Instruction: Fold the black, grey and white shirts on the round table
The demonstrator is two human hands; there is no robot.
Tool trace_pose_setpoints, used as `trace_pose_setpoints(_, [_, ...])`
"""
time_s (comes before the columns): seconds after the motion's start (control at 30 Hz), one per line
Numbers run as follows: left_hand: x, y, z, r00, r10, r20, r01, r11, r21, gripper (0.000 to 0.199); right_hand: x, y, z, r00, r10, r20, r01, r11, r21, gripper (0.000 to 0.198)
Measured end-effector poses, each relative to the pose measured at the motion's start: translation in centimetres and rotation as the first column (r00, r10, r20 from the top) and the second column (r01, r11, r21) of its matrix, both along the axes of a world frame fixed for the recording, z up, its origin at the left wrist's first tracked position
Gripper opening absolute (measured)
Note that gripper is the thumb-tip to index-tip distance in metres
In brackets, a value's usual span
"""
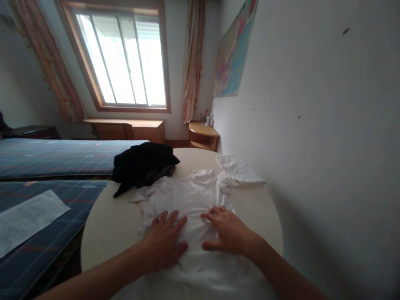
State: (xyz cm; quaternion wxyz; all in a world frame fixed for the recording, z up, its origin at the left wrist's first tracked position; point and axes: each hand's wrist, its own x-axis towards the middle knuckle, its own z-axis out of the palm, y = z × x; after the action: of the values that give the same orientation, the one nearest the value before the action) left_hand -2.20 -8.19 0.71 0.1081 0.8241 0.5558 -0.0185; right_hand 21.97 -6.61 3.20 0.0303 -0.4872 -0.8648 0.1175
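A white short-sleeved shirt (190, 196) lies spread on the round table (103, 233), its collar end away from me and its lower part reaching toward my body. My left hand (165, 241) rests on the left half of the shirt with fingers spread. Over the right half is my right hand (228, 231), its fingers apart and slightly bent, touching the cloth. Neither hand grips anything. Wrinkles run through the fabric around both hands.
A heap of black clothing (143, 162) sits at the table's far left. Folded white cloth (242, 173) lies at the far right, near the wall (328, 166). Beds with plaid covers (62, 158) stand to the left, one bearing a paper sheet (31, 218). Beyond are a desk (143, 125) and a corner shelf (203, 131).
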Motion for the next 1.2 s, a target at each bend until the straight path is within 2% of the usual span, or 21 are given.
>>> trace_pose_setpoints(0.07, [0.1, 0.0, 1.4, 1.0, -0.01, -0.003, 0.01, 1.0, -0.016, 0.065, -0.9, -0.5, 1.1, 0.999, -0.017, 0.051, 0.019, 0.999, -0.029, 0.071])
trace_pose_setpoints(0.17, [0.2, 1.9, 1.6, 0.998, 0.057, -0.001, -0.057, 0.995, 0.088, 0.057, -2.0, 0.2, 1.0, 0.998, -0.033, 0.061, 0.032, 0.999, 0.022, 0.05])
trace_pose_setpoints(0.27, [0.1, 5.0, 0.0, 0.992, 0.122, -0.022, -0.116, 0.977, 0.179, 0.063, -2.1, 2.4, -1.0, 0.998, -0.06, 0.018, 0.059, 0.995, 0.077, 0.061])
trace_pose_setpoints(0.33, [0.1, 7.1, -1.1, 0.987, 0.16, -0.02, -0.153, 0.97, 0.192, 0.063, -1.7, 4.1, -2.4, 0.994, -0.109, 0.019, 0.109, 0.993, 0.035, 0.072])
trace_pose_setpoints(0.43, [0.5, 9.6, -2.0, 0.977, 0.21, -0.018, -0.202, 0.956, 0.214, 0.06, -0.9, 6.2, -3.8, 0.988, -0.153, 0.015, 0.154, 0.988, -0.014, 0.076])
trace_pose_setpoints(0.53, [2.0, 10.7, -2.2, 0.976, 0.217, 0.015, -0.21, 0.922, 0.324, 0.048, -0.5, 6.8, -4.3, 0.986, -0.168, -0.002, 0.168, 0.986, 0.023, 0.073])
trace_pose_setpoints(0.63, [3.7, 10.4, -2.7, 0.982, 0.172, 0.083, -0.191, 0.9, 0.391, 0.047, -0.4, 6.1, -4.5, 0.987, -0.158, -0.01, 0.158, 0.986, 0.057, 0.072])
trace_pose_setpoints(0.73, [4.3, 9.0, -3.5, 0.981, 0.147, 0.128, -0.183, 0.917, 0.354, 0.055, -0.5, 4.4, -4.6, 0.988, -0.155, -0.01, 0.155, 0.986, 0.053, 0.075])
trace_pose_setpoints(0.9, [1.8, 5.4, -3.9, 0.982, 0.184, 0.04, -0.188, 0.955, 0.228, 0.062, -1.1, 1.1, -4.1, 0.993, -0.117, 0.0, 0.117, 0.993, -0.011, 0.08])
trace_pose_setpoints(1.07, [-1.3, 3.3, -2.2, 0.977, 0.202, -0.061, -0.192, 0.972, 0.138, 0.06, -2.5, -1.9, -3.7, 0.999, -0.022, -0.033, 0.018, 0.993, -0.115, 0.084])
trace_pose_setpoints(1.2, [-0.8, 4.6, 0.1, 0.97, 0.214, -0.118, -0.191, 0.965, 0.181, 0.048, -4.3, -1.5, -3.0, 0.993, 0.082, -0.086, -0.092, 0.989, -0.114, 0.089])
